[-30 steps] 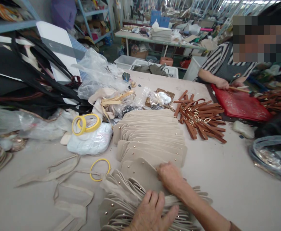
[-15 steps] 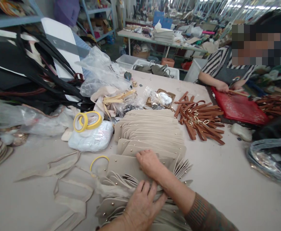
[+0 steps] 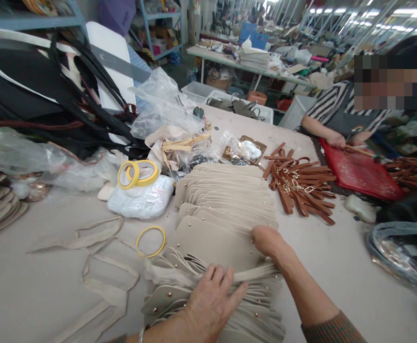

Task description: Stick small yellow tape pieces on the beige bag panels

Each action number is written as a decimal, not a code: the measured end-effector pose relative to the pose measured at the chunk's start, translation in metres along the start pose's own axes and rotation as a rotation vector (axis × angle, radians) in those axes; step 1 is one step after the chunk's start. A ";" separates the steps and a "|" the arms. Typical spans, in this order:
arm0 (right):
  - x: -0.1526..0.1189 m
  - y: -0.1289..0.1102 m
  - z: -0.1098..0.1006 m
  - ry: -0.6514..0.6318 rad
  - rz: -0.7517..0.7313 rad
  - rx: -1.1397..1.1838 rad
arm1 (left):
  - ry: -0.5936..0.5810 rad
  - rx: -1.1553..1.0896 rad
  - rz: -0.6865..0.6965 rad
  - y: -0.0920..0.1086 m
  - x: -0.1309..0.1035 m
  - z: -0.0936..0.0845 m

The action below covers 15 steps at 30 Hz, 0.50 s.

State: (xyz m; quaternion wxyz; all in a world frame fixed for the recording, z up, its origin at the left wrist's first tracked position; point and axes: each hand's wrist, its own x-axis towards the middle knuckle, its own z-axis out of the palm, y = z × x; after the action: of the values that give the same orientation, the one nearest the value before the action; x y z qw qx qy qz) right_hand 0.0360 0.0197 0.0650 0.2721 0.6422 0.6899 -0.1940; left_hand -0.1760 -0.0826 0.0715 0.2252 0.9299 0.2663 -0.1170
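Observation:
A long row of overlapping beige bag panels with small metal studs runs along the table towards me. My left hand lies on the nearer part of the row, fingers spread and pressing down. Beneath its fingers a crumpled beige fabric strip crosses the panels. Farther up, my right hand is closed at the right edge of a large beige panel, its fingertips partly hidden. A thin yellow tape ring lies just left of the row.
Two yellow tape rolls rest on a white plastic-wrapped bundle. Brown straps with metal clasps lie to the right. Across the table, a person works beside a red sheet. Black bags stand at left.
My right hand has moved right, from the middle of the panels to their right edge. My left hand stays on the stack. The large panel now shows more of its face.

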 end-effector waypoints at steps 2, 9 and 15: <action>-0.003 0.007 0.002 -0.031 0.048 0.004 | 0.003 -0.003 -0.005 -0.001 0.003 0.004; -0.056 0.020 -0.004 0.347 0.103 0.165 | -0.019 -0.016 -0.023 -0.003 0.006 0.002; -0.172 -0.070 0.051 0.115 -0.384 0.909 | 0.001 -0.034 0.013 -0.014 0.007 -0.012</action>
State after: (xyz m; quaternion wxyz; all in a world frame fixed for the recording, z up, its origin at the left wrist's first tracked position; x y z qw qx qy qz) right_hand -0.0219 -0.1533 0.1271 -0.1144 0.5667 0.6553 -0.4861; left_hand -0.1767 -0.0630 0.0744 0.2416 0.9277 0.2623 -0.1106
